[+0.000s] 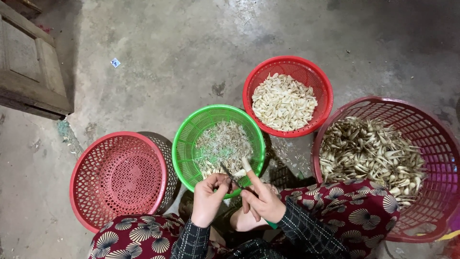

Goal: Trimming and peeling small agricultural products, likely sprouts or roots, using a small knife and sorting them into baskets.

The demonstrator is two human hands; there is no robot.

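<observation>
We've got the left hand (209,198) clenched on a small knife (230,175) and the right hand (262,200) pinching a pale bulb (246,164), both over the near rim of the green basket (188,139) of peelings. Around it on the concrete floor (191,48): an empty red basket (118,177) left, a red basket of peeled bulbs (286,100) behind, a big maroon basket of unpeeled ones (383,158) right.
</observation>
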